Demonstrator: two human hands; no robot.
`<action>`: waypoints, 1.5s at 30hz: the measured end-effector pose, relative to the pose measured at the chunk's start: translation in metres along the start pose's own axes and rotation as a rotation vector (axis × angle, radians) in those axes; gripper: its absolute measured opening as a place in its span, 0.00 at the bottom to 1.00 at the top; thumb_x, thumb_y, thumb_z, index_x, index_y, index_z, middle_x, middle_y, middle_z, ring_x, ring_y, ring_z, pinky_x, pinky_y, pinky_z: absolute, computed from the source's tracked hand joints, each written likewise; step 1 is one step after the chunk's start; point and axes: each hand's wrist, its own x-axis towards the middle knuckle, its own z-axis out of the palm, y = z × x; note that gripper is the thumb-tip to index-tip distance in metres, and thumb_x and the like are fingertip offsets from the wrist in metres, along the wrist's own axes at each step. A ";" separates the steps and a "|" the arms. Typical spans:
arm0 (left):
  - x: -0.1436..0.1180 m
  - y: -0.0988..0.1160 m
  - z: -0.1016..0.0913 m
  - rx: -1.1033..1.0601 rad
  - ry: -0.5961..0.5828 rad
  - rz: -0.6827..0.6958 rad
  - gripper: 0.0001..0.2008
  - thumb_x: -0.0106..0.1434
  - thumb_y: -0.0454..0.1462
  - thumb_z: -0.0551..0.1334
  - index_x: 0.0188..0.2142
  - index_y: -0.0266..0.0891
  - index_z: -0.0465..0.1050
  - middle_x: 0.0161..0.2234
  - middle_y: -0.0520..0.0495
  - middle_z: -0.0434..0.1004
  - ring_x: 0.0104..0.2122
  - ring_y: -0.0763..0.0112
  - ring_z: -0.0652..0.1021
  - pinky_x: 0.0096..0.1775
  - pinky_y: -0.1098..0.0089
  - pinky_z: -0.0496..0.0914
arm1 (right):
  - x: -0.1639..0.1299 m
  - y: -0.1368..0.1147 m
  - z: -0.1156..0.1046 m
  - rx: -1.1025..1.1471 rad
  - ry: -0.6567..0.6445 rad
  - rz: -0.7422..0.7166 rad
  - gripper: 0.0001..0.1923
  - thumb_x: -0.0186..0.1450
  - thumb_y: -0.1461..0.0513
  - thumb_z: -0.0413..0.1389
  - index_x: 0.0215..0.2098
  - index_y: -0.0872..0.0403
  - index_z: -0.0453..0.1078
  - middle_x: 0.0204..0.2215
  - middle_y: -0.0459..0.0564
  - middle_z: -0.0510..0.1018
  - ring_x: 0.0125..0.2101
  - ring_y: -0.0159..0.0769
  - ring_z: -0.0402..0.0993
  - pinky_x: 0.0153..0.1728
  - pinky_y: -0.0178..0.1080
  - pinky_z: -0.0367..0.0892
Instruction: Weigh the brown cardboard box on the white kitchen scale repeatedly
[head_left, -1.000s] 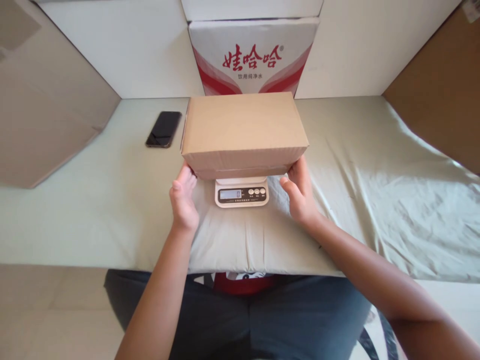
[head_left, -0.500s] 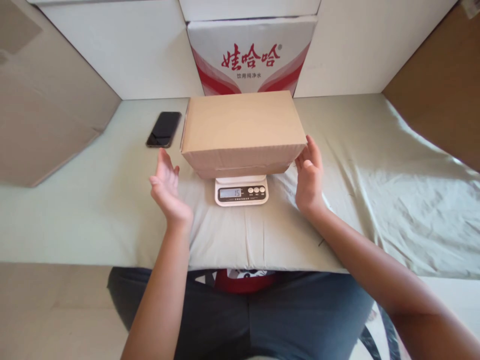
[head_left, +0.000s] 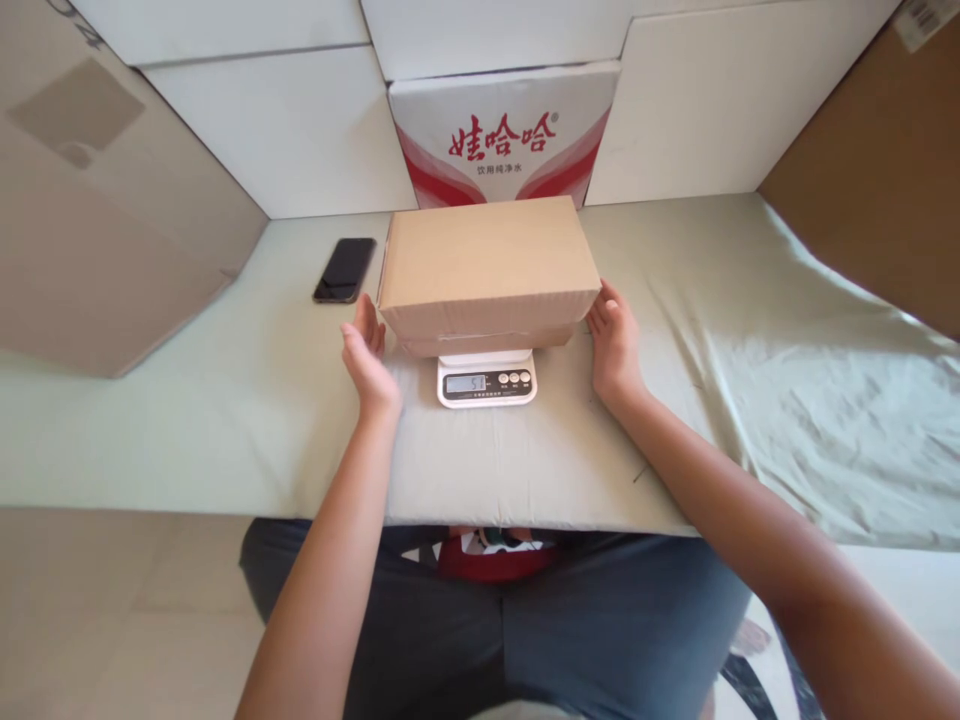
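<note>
Green-sheeted table | box on scale | between both hands' spread fingers, apparently untouched

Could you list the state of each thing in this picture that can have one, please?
cardboard box: closed, resting on the scale
scale: on, display lit with digits
phone: screen dark, lying flat
left hand: open, beside the box
right hand: open, by the box's other side
</note>
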 end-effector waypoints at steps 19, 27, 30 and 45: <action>-0.005 0.013 0.004 -0.152 0.017 0.064 0.41 0.67 0.69 0.50 0.66 0.49 0.75 0.76 0.44 0.64 0.76 0.52 0.63 0.74 0.54 0.59 | -0.007 -0.008 0.006 0.015 -0.039 0.024 0.41 0.64 0.32 0.55 0.69 0.39 0.65 0.76 0.45 0.65 0.80 0.50 0.53 0.81 0.62 0.48; -0.024 0.030 0.012 -0.157 -0.094 0.137 0.41 0.66 0.68 0.54 0.65 0.46 0.76 0.72 0.41 0.70 0.74 0.50 0.68 0.73 0.53 0.62 | -0.029 -0.030 0.020 -0.014 -0.187 -0.086 0.37 0.68 0.34 0.51 0.70 0.35 0.63 0.77 0.39 0.63 0.80 0.50 0.50 0.81 0.61 0.47; -0.031 0.034 0.014 -0.153 -0.096 0.153 0.42 0.64 0.69 0.57 0.62 0.45 0.79 0.69 0.39 0.75 0.72 0.48 0.70 0.72 0.52 0.64 | -0.039 -0.040 0.029 -0.049 -0.284 -0.162 0.34 0.71 0.35 0.47 0.70 0.35 0.65 0.75 0.40 0.66 0.80 0.51 0.52 0.81 0.60 0.50; -0.024 0.076 0.034 -0.184 -0.102 0.029 0.37 0.66 0.67 0.60 0.56 0.42 0.83 0.63 0.38 0.80 0.70 0.50 0.73 0.71 0.54 0.66 | -0.029 -0.059 0.049 -0.016 -0.279 -0.220 0.34 0.70 0.37 0.51 0.70 0.37 0.62 0.75 0.43 0.66 0.77 0.52 0.56 0.78 0.60 0.57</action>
